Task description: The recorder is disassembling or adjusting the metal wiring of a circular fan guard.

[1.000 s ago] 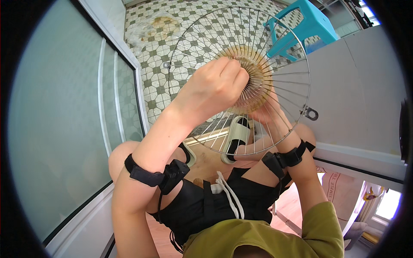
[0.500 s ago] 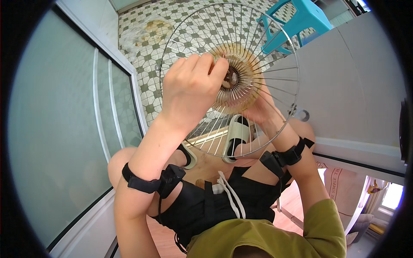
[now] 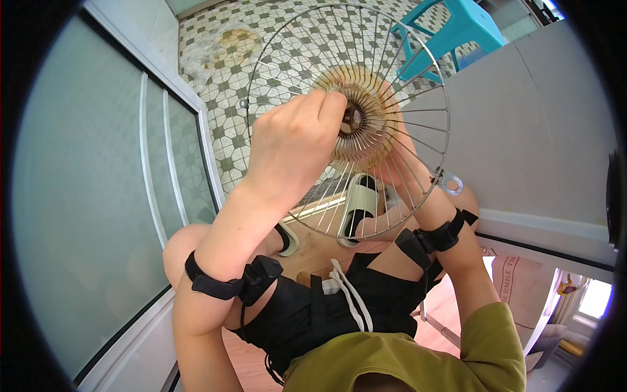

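Note:
A round wire guard (image 3: 418,127), like a fan or heater grille, is held up in front of me. Its thin metal spokes fan out from a dark hub to a wire rim, and the part around the hub is stained yellow-brown. My left hand (image 3: 297,138) is closed at the near side of the hub. Its fingertips are bent inward and hidden, so what they pinch cannot be seen. Behind the spokes, my right hand (image 3: 396,159) supports the brownish middle part from the far right side. A small metal clip (image 3: 450,183) sticks out from the rim at the lower right.
Past the guard lies a patterned tile floor (image 3: 225,134), with a wet-looking brownish stain (image 3: 238,46). A blue plastic stool (image 3: 457,32) stands at the far right. A frosted glass door (image 3: 85,196) is on my left, a grey panel (image 3: 522,117) on my right.
The guard has turned and tilted slightly. Its right rim has shifted left, and the clip has moved a little lower. My left fingers are drawn closer together at the hub.

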A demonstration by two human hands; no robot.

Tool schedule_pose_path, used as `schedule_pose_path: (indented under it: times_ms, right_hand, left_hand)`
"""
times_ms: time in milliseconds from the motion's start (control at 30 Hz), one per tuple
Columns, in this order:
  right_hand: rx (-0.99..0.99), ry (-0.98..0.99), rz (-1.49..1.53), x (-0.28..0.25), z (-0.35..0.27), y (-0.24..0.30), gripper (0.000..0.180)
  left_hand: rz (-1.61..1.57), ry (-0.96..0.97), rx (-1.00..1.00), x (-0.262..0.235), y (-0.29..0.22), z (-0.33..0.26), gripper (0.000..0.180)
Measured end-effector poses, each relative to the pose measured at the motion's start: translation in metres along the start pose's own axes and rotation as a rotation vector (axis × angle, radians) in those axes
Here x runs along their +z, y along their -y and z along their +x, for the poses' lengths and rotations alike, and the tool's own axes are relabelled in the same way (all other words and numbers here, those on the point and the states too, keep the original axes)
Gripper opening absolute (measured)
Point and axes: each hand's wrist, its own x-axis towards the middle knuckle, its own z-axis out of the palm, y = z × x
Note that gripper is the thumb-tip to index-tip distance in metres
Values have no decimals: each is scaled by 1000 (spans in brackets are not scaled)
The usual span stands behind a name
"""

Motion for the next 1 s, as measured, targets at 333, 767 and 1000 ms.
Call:
schedule_pose_path:
  times_ms: [333, 767, 1000]
  right_hand:
    - [22, 290, 111, -35, 20, -14, 58]
    - [33, 412, 261, -35, 20, -15, 60]
    - [125, 645, 576, -41, 22, -12, 59]
  left_hand:
    - [86, 90, 17, -11, -3, 4, 10]
    - [-72, 26, -20, 0, -9, 1, 18]
    - [-158, 37, -97, 0, -13, -2, 29]
